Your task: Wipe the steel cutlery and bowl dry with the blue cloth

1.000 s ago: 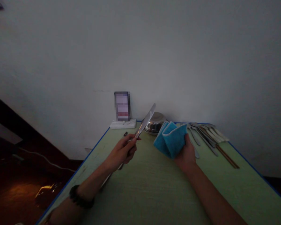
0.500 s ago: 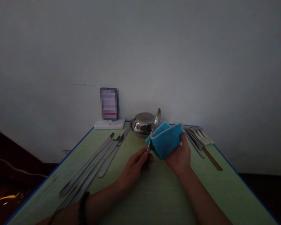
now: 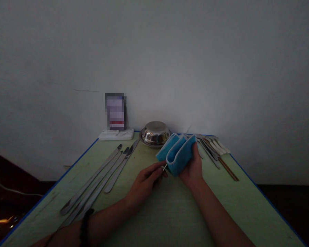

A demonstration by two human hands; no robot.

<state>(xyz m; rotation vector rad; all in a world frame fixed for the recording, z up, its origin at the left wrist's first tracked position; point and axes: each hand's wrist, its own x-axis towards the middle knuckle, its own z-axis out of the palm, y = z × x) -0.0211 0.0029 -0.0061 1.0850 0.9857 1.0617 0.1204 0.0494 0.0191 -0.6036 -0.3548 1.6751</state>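
My left hand (image 3: pixel 148 176) is closed in a pinch on the handle of a metal table knife (image 3: pixel 165 167). Only a short bit of that handle shows plainly; the cloth hides most of the knife. A folded blue cloth (image 3: pixel 181 156) with a pale edge is gripped in my right hand (image 3: pixel 194 169), its layers standing in loose loops. The knife runs into the cloth from the lower left. Both hands are above the middle of the table, close together.
Several metal knives (image 3: pixel 113 175) lie on the green table (image 3: pixel 175 216) at left. An upturned steel bowl (image 3: pixel 157 132) is near the wall. Forks, white-handled cutlery (image 3: pixel 218 145) and chopsticks (image 3: pixel 229 168) lie at right. A blurred screen (image 3: pixel 116 111) stands on a white base (image 3: pixel 115 134).
The knife blade, which stood up beside the cloth, is now mostly hidden by it. My right hand has turned the cloth so its folds face me. The view has shifted slightly right.
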